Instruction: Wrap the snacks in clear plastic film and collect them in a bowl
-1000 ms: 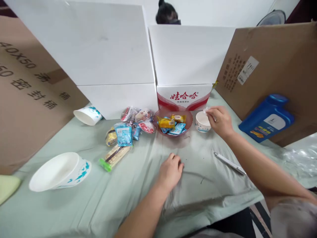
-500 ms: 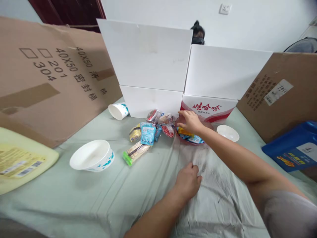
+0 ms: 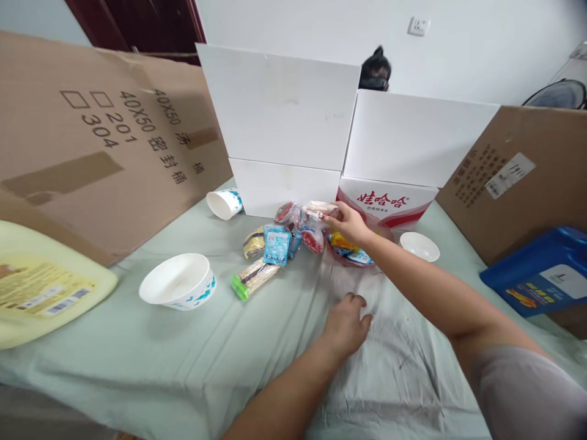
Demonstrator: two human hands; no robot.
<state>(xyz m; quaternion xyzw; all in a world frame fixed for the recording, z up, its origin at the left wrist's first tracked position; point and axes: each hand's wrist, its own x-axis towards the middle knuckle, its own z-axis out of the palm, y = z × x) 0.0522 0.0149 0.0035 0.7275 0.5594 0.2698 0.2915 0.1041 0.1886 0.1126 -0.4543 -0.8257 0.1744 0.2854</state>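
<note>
My right hand [image 3: 351, 223] grips a clear-wrapped snack packet [image 3: 317, 209] between thumb and fingers, just above the back of a pile of packaged snacks. In that pile, a light-blue packet [image 3: 276, 245] lies over a yellow packet [image 3: 254, 243], with red-and-clear packets [image 3: 313, 239] beside them. A long packet with a green end [image 3: 257, 276] sticks out at the front. Under my right forearm stands a pinkish bowl [image 3: 337, 255] holding yellow and blue packets. My left hand [image 3: 346, 324] rests on the cloth in front of the bowl, thumb apart from loosely bent fingers, holding nothing.
A white paper bowl [image 3: 177, 284] stands at left; a paper cup [image 3: 224, 204] lies tipped behind it. A small white bowl [image 3: 419, 246] sits at right. White boxes [image 3: 284, 183], brown cartons [image 3: 151, 183], a yellow jug [image 3: 46, 293] and a blue jug [image 3: 536, 275] surround the cloth.
My right hand has moved left from above the pinkish bowl and now grips the clear-wrapped packet at the pile. My left thumb has spread a little from the fingers. The view has shifted slightly.
</note>
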